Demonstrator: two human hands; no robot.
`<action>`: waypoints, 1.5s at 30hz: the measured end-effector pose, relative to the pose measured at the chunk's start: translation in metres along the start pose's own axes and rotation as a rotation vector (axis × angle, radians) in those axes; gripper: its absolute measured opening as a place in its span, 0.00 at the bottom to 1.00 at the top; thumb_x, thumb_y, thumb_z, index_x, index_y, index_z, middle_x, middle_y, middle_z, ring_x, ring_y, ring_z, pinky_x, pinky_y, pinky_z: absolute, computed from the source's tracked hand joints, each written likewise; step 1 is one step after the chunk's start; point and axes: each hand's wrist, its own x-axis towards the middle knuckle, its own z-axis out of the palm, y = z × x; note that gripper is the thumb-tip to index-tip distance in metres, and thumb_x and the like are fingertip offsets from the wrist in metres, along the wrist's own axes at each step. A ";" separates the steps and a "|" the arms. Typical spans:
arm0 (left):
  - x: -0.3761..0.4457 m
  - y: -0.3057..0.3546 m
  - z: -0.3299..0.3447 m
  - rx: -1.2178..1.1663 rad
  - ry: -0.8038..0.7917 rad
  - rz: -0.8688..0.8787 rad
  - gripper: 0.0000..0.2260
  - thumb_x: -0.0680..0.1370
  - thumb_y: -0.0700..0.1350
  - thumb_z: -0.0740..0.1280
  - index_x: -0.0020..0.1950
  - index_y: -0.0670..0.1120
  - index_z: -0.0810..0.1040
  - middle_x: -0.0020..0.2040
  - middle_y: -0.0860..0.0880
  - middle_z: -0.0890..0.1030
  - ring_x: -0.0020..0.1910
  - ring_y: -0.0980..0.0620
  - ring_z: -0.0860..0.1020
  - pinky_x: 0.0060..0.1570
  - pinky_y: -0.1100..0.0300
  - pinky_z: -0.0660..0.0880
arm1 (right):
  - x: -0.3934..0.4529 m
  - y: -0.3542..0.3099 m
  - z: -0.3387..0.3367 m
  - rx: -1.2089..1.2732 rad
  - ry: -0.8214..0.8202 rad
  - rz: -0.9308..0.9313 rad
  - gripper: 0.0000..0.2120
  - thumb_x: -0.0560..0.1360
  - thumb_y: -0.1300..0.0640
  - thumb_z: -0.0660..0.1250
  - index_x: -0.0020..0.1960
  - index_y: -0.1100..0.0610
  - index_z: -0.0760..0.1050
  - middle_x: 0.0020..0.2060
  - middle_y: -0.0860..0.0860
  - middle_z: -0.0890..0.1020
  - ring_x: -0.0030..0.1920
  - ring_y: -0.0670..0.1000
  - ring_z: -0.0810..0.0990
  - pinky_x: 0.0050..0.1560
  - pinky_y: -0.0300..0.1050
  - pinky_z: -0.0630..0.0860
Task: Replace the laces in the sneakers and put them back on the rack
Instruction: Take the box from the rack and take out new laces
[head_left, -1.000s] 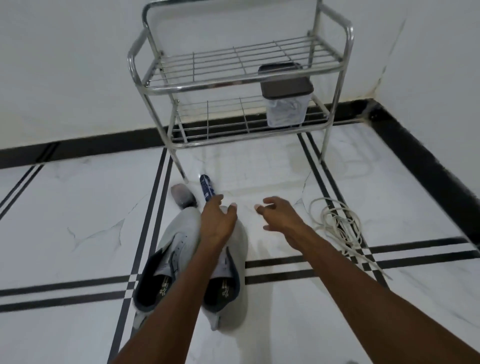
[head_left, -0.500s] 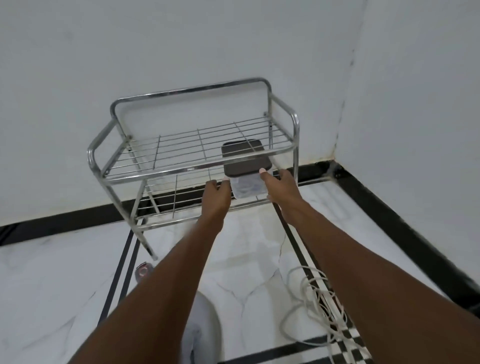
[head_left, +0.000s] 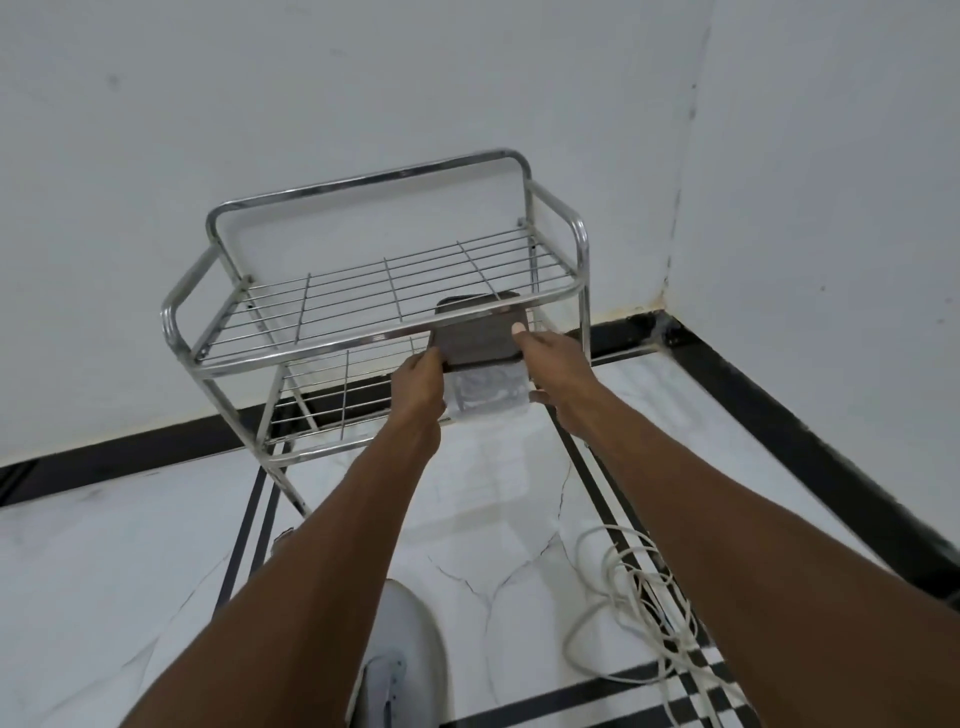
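A: Listing surface first: white marble-look tiled floor (head_left: 130, 561) with black inlay stripes, cracked at centre frame; black skirting band along two plain white walls (head_left: 363, 104) that meet in a corner at upper right.

B: Fixture?

A: Chrome two-tier wire shoe rack (head_left: 374, 270), centre of frame, backed against the far wall. Top shelf bare wire. Open floor lies to the left of the rack and in front of it; on the right the side wall stands near.

B: Item on the lower tier?

A: Clear plastic box with a dark brown square lid (head_left: 480, 340), at the right front edge of the lower shelf, half under the top shelf's front rail.

B: Hands?

A: Left hand (head_left: 418, 387) grips the box's left side, fingers curled round the wall just beneath the lid. Right hand (head_left: 558, 371) grips the right side, thumb laid on the lid's top right edge, fingers wrapped lower on the wall. Both forearms reach up from the lower frame.

B: Task items?

A: One pale grey fabric sneaker (head_left: 402, 654), lower centre, toe toward the rack, on the floor between the forearms, well apart from both hands. Loose off-white cord laces (head_left: 631, 618), tangled on the floor at lower right, under the right forearm. Small grey object at the left forearm's edge, too hidden to identify.
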 end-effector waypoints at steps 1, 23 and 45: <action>-0.011 0.000 -0.003 0.008 0.007 0.030 0.05 0.78 0.43 0.62 0.47 0.47 0.78 0.46 0.46 0.77 0.47 0.47 0.73 0.49 0.51 0.73 | -0.007 0.005 0.001 0.001 0.010 -0.005 0.22 0.81 0.43 0.64 0.62 0.61 0.76 0.53 0.57 0.80 0.53 0.55 0.79 0.61 0.64 0.78; -0.150 -0.172 -0.092 0.254 0.146 -0.060 0.16 0.82 0.48 0.64 0.69 0.46 0.78 0.61 0.46 0.82 0.58 0.49 0.80 0.57 0.56 0.75 | -0.136 0.174 0.016 -0.322 0.043 0.067 0.05 0.80 0.54 0.65 0.53 0.54 0.73 0.45 0.48 0.81 0.46 0.53 0.82 0.49 0.62 0.82; -0.095 -0.184 -0.082 0.182 0.036 -0.459 0.25 0.83 0.53 0.66 0.70 0.36 0.70 0.62 0.39 0.78 0.59 0.39 0.80 0.60 0.44 0.79 | -0.097 0.171 0.013 -0.338 0.013 0.372 0.12 0.77 0.55 0.70 0.52 0.65 0.78 0.50 0.57 0.81 0.38 0.57 0.81 0.42 0.59 0.85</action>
